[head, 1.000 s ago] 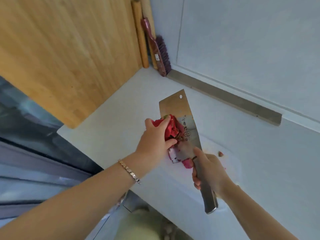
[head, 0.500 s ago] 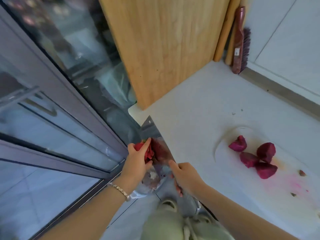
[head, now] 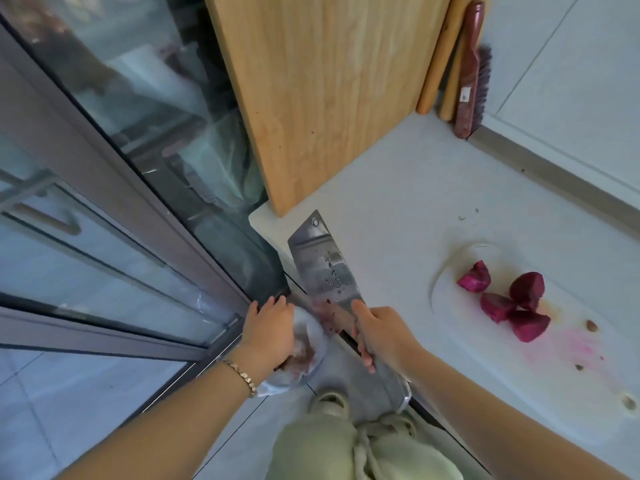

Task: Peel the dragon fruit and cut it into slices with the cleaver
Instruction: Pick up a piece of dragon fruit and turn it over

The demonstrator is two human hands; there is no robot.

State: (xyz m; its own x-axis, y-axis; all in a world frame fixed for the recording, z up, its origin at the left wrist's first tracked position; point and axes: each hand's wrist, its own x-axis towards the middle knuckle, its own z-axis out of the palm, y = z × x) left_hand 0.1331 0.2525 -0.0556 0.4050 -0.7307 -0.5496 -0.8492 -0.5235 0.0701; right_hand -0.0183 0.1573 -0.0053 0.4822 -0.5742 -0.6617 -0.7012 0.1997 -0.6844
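Four chunks of peeled dragon fruit [head: 497,306], deep magenta, lie on a white cutting board [head: 588,403] well to the right of the right hand. Three of them touch in a cluster and the fourth sits just beside them on the far side. A pink juice stain [head: 568,344] and three small brownish scraps mark the board nearer the person.

The one cleaver [head: 325,271] is gripped by the right hand [head: 381,336]. Its fingers wrap the metal handle and one finger lies forward against the heel of the blade. The blade points away from the person, a hole in its far corner and red smears near the hand.

The left hand [head: 268,330], just beside the right one on its left, reaches down over a clear plastic bag [head: 308,355] with reddish bits inside. Its back faces the camera, so I cannot tell whether the fingers pinch anything. One bracelet [head: 240,370] circles that wrist.

Beyond both hands a large wooden board [head: 329,98] leans upright on the pale counter [head: 415,185]. To its right stand two wooden rolling pins [head: 440,57] and one brush [head: 471,71]. Left of the left hand runs a glass sliding door [head: 104,168].
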